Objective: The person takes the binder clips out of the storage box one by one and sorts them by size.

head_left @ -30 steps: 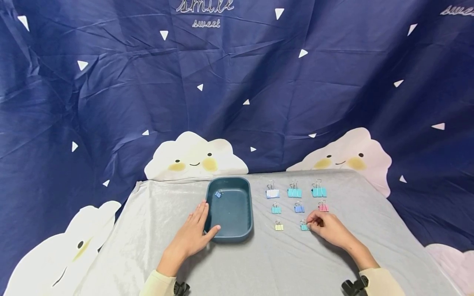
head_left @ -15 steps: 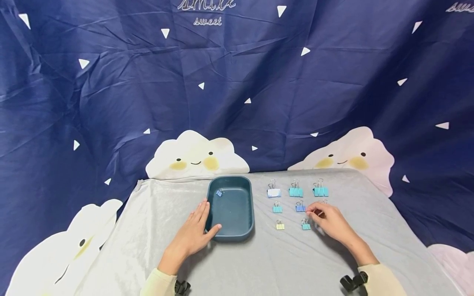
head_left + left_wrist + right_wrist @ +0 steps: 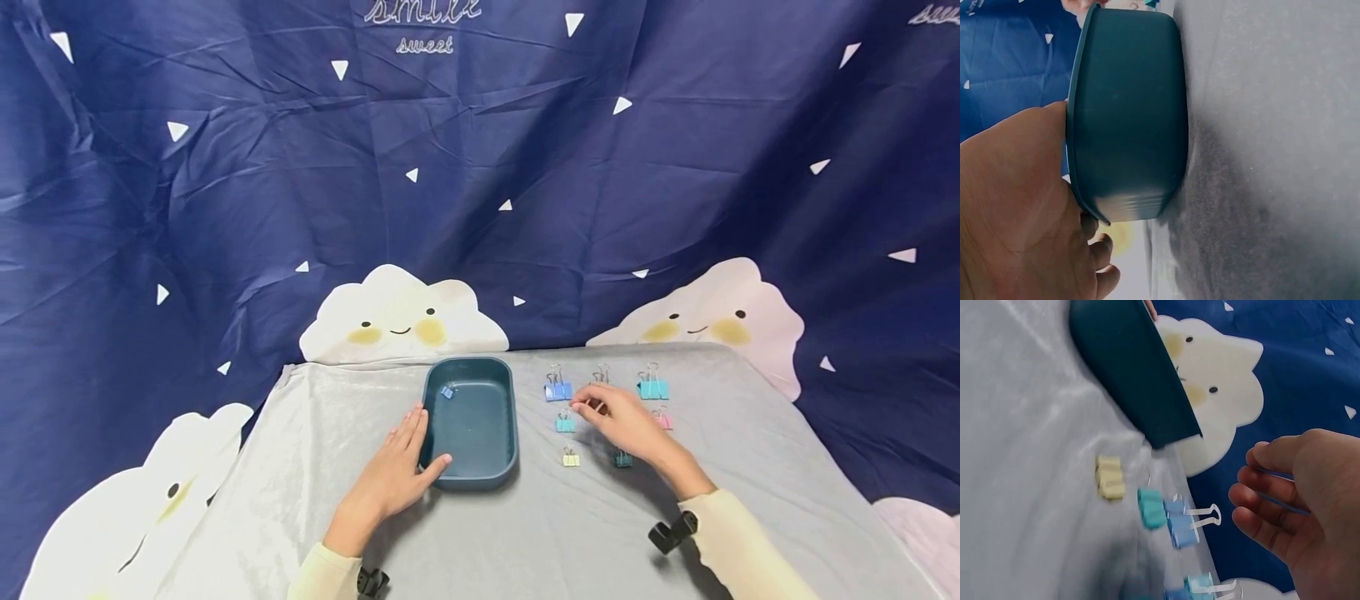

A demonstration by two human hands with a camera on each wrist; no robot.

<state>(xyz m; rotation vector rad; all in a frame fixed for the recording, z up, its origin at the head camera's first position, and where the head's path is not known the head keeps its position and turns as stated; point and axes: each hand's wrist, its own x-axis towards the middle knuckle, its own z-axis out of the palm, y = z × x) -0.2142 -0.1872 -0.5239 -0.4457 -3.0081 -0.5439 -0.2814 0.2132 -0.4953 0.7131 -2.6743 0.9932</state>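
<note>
A dark teal rectangular box [image 3: 478, 482] stands on the table with a small blue binder clip [image 3: 447, 392] inside. My left hand [image 3: 392, 477] rests on its left rim, fingers fairly straight and thumb over the near corner. Over the rows of binder clips hovers my right hand [image 3: 618, 422], loosely bent; no held thing shows in the right wrist view [image 3: 1300, 500]. Around it lie a large blue clip [image 3: 558, 392], a large teal clip [image 3: 654, 389], a medium teal clip [image 3: 566, 425], a pink clip [image 3: 664, 420], a yellow clip [image 3: 571, 460] and a small teal clip [image 3: 622, 459].
Grey cloth [image 3: 540, 542] covers the table. A dark blue curtain [image 3: 480, 167] with clouds hangs behind its far edge. Another large clip [image 3: 602, 375] is partly hidden behind the right hand. A medium blue clip in the middle row is covered.
My right hand has moved up and left, from beside the small teal clip, past the pink clip, to above the middle of the rows. The left hand stays at the box.
</note>
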